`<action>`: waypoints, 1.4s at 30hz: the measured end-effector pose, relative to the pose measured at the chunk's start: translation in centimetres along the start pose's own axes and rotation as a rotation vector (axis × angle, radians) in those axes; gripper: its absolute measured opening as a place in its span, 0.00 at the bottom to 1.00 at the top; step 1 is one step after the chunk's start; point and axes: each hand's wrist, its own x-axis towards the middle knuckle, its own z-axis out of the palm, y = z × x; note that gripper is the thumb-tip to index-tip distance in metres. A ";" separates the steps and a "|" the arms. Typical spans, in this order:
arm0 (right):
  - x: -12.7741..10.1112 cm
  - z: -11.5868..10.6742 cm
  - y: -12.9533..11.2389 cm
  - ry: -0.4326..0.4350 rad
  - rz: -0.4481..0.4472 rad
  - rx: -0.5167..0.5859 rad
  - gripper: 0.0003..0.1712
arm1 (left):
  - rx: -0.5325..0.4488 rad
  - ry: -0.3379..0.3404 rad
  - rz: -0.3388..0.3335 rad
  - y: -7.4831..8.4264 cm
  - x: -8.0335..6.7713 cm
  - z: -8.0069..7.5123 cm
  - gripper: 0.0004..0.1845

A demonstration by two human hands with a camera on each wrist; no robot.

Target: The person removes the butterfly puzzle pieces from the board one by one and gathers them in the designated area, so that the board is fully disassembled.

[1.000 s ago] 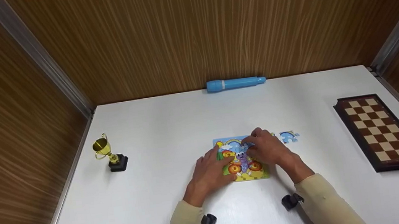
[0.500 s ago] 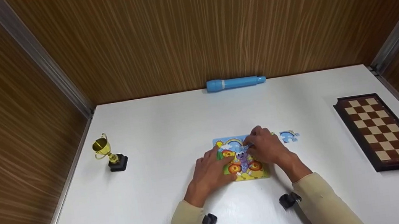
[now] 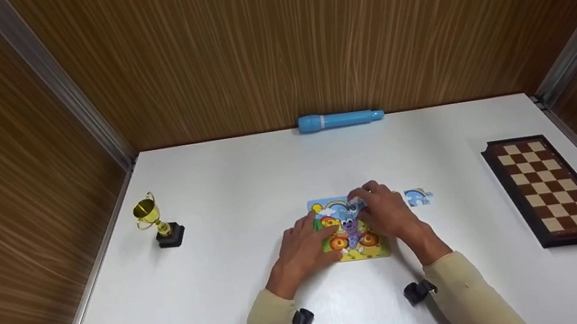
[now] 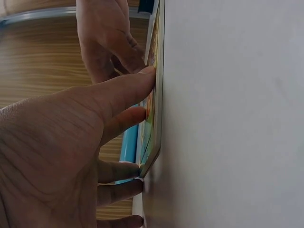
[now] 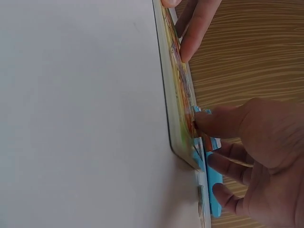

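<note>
A jigsaw puzzle board (image 3: 356,254) with a butterfly picture lies on the white table, its upper right partly hidden by my right hand. My left hand (image 3: 302,246) rests along the board's left side, fingers spread, with the thumb and index fingertip touching its face. Over the upper right part, my right hand (image 3: 387,213) pinches a puzzle piece (image 5: 207,142) between thumb and fingers; the right wrist view shows this piece tilted above the board, with some orange and blue on it. A loose blue puzzle piece (image 3: 417,197) with a rainbow lies right of the board.
At the table's back edge lies a blue toy microphone (image 3: 341,120). A small gold trophy cup (image 3: 160,223) on a black base stands at left. To the right is a chessboard (image 3: 553,188). Wood-grain panels (image 3: 273,47) enclose the back and sides.
My right hand's fingers shift slightly on the upper part of the board, the fingertips moving up and left. The left hand holds its place.
</note>
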 end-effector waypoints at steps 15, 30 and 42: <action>-0.3 -1.1 0.9 -0.006 0.047 0.206 0.18 | -0.017 -0.013 0.017 0.0 -0.3 -0.2 0.29; -1.0 -3.3 3.7 0.035 0.173 0.336 0.17 | -0.043 -0.015 0.012 -0.2 -0.2 -0.1 0.29; -2.8 -5.2 8.0 0.081 0.273 0.337 0.19 | -0.052 -0.010 0.007 -0.2 -0.4 0.2 0.29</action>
